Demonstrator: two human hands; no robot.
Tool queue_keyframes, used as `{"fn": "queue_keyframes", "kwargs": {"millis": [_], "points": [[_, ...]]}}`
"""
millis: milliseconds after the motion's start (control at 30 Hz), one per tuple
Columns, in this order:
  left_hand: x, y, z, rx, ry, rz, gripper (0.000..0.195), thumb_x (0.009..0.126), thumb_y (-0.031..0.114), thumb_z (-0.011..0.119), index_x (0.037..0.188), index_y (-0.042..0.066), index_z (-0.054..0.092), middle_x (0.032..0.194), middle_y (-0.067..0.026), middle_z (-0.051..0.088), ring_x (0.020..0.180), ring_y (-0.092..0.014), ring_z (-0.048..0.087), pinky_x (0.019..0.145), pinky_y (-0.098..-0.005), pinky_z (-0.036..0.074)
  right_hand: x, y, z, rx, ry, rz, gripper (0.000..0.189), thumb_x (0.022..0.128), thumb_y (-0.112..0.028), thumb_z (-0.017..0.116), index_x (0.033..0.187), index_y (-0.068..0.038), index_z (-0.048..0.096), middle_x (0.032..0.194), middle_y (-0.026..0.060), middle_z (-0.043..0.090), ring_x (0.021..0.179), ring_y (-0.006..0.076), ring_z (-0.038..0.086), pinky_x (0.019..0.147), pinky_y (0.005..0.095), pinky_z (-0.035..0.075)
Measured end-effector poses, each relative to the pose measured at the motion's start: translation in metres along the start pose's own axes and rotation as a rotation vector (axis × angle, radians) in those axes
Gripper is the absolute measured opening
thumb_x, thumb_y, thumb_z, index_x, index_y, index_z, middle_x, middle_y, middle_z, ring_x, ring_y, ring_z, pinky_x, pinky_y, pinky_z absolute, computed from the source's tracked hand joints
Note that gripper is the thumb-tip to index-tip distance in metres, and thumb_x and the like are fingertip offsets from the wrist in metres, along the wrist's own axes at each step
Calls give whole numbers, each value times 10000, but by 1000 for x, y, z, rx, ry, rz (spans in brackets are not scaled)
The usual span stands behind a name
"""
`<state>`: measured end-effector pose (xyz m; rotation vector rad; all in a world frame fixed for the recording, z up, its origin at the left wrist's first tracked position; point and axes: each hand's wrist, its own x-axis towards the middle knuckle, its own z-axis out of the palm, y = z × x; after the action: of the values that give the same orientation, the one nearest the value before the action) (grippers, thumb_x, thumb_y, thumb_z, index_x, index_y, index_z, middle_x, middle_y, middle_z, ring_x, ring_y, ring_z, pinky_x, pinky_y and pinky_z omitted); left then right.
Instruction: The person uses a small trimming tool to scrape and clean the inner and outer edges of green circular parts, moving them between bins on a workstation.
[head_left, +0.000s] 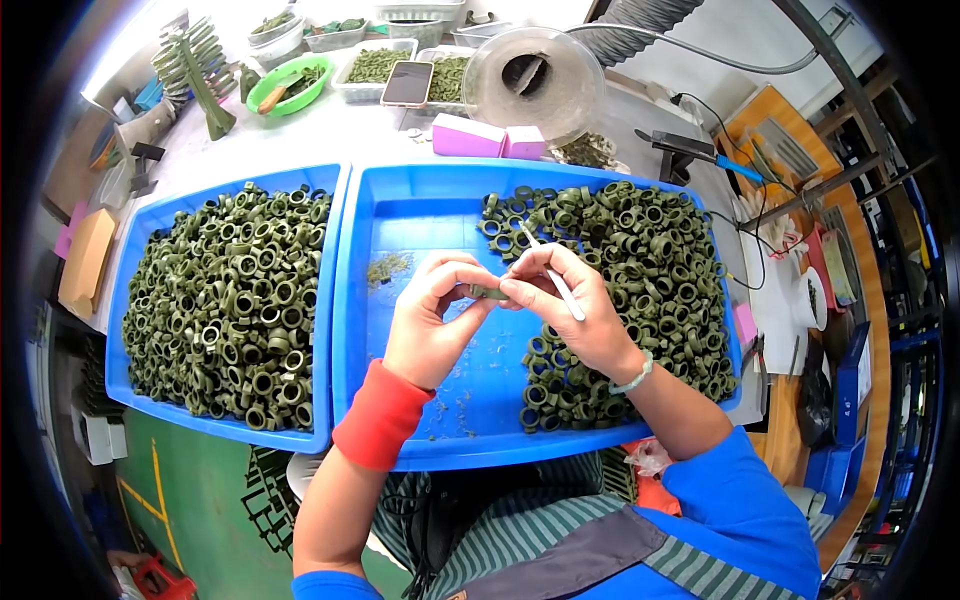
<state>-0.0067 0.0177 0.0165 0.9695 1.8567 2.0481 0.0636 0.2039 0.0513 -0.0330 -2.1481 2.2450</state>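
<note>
Over the middle of the right-hand blue tray (420, 232), my left hand (431, 319) pinches a small dark-green ring-shaped part (487, 292) between thumb and fingers. My right hand (577, 319) holds a slim white-handled tool (564, 289), its thin end pointing up and away from me. Right thumb and fingertips also meet at the green part; fingers hide much of it. Many loose green rings (660, 300) fill that tray's right side, while green shavings (388, 268) lie at its left. A second blue tray (214, 429) on the left is heaped with similar rings (232, 307).
Behind the trays stand a pink box (469, 136), a clear extraction hood (487, 82), a smartphone (408, 82), a green bowl (300, 105) and plastic bins of green parts (375, 66). A blue-gripped tool (739, 168) with a cable rests at the right. A cardboard box (86, 262) sits far left.
</note>
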Motion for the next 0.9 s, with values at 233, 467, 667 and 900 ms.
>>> {"fn": "queue_keyframes", "kwargs": {"millis": [233,467,667,900], "points": [[-1,7,1,-173,53,-179,194,847,-128,661,976,16,642,1169,-80,558,1090,-155,607,933,-284,541,0,4,-2,-76,36,-125,217,930,-7,681,1078,-27,523,1011,46,642,980,112,655,880,262,542],[0,10,5,123,43,-28,187,823,-120,665,918,40,643,1085,-68,619,999,-153,653,837,-273,577,-1,5,-1,76,11,-148,249,917,-22,707,1079,-33,519,1058,46,628,1017,119,650,914,274,535],[-1,7,4,192,17,27,187,846,-127,647,972,11,637,1104,-74,626,1043,-137,634,870,-271,552,0,8,-2,-8,-2,-123,239,919,28,671,1088,-33,512,1070,59,628,1021,131,653,937,298,540],[2,6,-2,-225,147,-246,299,945,-5,644,1240,-4,597,1143,-72,639,1065,-167,654,930,-306,559,14,15,-13,-347,167,-234,166,920,-50,695,1012,-14,562,901,78,671,899,135,666,805,297,532]]}}
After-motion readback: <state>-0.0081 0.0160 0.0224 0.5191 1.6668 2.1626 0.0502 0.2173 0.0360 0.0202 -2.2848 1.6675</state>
